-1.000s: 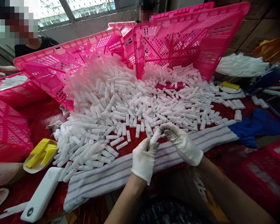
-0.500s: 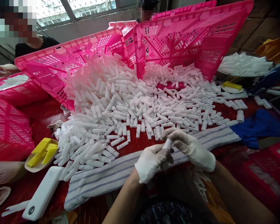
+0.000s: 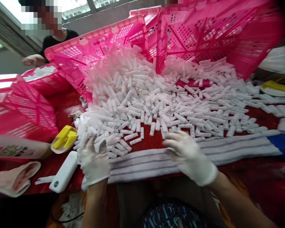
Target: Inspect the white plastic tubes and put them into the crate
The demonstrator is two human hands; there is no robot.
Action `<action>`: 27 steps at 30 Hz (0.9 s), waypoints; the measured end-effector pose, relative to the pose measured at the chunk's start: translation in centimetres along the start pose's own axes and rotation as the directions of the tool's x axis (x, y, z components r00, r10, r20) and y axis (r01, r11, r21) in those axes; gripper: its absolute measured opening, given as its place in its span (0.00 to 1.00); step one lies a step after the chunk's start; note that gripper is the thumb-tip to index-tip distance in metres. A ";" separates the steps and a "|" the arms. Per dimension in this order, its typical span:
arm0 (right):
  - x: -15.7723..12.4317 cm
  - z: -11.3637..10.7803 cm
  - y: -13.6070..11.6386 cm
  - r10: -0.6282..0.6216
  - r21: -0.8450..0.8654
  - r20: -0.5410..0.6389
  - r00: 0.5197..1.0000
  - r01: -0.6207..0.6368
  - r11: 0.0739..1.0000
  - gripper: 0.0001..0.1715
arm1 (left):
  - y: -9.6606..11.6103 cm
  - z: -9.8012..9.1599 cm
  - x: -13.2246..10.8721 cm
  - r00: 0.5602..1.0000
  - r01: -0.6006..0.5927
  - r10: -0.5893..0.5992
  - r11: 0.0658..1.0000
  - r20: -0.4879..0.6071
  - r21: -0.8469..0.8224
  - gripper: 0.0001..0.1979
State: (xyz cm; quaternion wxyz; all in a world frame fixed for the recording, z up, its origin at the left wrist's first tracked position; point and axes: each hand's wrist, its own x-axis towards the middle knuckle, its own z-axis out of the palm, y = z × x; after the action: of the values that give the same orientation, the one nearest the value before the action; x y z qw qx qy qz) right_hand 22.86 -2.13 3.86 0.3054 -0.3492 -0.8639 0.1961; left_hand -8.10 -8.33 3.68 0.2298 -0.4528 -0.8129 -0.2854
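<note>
Gloved hands at the near edge of the tube heap

My left hand (image 3: 94, 160) is spread wide, fingers (image 3: 89, 144) touching tubes (image 3: 133, 104) at the heap's near-left edge; my right hand (image 3: 188, 155) hovers flat and open over the striped towel (image 3: 239, 148), holding nothing that I can see; the tubes lie flat on the red counter (image 3: 147, 144) with long axes pointing every way, those nearest mostly away from me; motion blur smears both gloves; tilted pink crates (image 3: 204, 34) hide the heap's far end.
</note>
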 end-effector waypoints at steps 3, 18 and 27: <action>6.6 5.5 -3.0 -0.221 -0.095 0.227 0.948 0.248 0.964 0.12 | -3.1 -0.6 -0.2 0.993 0.119 -0.116 0.987 -0.028 0.107 0.24; 5.2 4.7 5.1 -0.155 -0.389 0.312 0.938 0.274 0.879 0.14 | 0.3 5.1 -2.5 0.877 -0.010 0.095 0.984 0.471 -0.179 0.27; 3.9 4.3 4.3 -0.046 -0.470 0.247 0.968 0.161 0.868 0.14 | 7.8 7.2 -3.9 0.831 -0.264 0.410 0.886 0.377 -0.382 0.22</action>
State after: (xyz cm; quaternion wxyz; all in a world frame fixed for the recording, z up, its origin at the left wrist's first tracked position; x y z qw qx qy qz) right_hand 19.86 3.06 -0.15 0.1169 -0.3430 -0.9320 -0.0054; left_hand -0.27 -2.46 -2.05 0.0092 -0.6743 -0.6935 -0.2534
